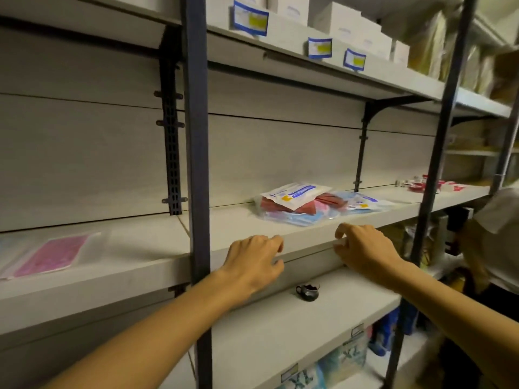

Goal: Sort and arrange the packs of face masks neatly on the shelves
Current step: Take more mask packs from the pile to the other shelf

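The middle shelf [244, 223] is being taken as the reference. Its front edge is being touched by both hands: the left hand [254, 262] is being rested on the edge just right of the dark post [196, 164], with fingers loosely curled over the lip and nothing being grasped; the right hand [365, 248] is being rested further right along the same edge, its fingertips [341, 230] bent onto the lip, likewise grasping nothing. A loose pile of mask packs [317, 206] is being carried on the shelf, behind and between the two hands, near the front edge. Within the pile, a white pack [296, 195] is being supported on top of red packs [328, 202], with blue packs [297, 219] lying at the bottom and to the right. A single pink pack [53, 252] is being held flat on the shelf section left of the post, well apart from the pile. White boxes [348, 23] with blue-edged labels [250, 19] are being stored on the shelf above. A small dark cup [308, 291] is being kept on the shelf below, under the gap between the hands. Red-and-white items [432, 185] are being kept at the far right of the middle shelf; their details cannot be told.
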`<state>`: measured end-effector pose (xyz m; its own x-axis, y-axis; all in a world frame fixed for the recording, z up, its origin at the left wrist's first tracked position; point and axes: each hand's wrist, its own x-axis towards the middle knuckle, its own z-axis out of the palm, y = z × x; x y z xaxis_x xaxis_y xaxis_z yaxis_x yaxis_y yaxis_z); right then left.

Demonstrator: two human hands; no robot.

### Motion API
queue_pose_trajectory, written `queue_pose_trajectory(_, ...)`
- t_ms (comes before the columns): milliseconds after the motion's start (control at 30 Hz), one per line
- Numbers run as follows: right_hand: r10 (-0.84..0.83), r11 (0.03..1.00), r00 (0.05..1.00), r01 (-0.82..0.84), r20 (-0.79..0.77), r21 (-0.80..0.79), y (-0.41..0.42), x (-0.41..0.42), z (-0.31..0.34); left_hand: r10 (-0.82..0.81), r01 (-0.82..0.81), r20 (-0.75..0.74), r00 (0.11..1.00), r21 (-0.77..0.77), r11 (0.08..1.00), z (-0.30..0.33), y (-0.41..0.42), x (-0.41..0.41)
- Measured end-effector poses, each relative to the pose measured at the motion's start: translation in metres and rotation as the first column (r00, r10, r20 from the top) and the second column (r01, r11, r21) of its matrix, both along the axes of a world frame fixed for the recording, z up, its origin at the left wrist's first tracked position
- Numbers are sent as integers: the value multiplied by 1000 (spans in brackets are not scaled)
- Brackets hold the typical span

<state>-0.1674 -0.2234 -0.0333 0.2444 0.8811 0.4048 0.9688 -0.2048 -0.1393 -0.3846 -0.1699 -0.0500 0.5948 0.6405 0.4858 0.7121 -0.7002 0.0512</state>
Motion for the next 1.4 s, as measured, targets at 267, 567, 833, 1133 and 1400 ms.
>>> queue_pose_trajectory(267,-27,999,999,26,-23,-42,25,98,-13,97,-95,-77,992,34,995,1,51,78)
queue_pose_trajectory(567,22,1000,998,-22,-64,-1,97,166,-16,211,-207,-48,976,76,975,17,128,139)
queue_pose_trajectory(833,104,994,994,-102,-42,48,191,221,-1,395,-398,92,914,6,918,34,224,183)
queue_pose_trajectory(1133,212,975,976,-207,-55,81,292,264,9,543,-531,159,825,-113,840,33,296,198)
queue_pose_trajectory(1400,407,912,912,-402,-56,76,350,272,7,656,-634,193,729,-169,755,20,295,199)
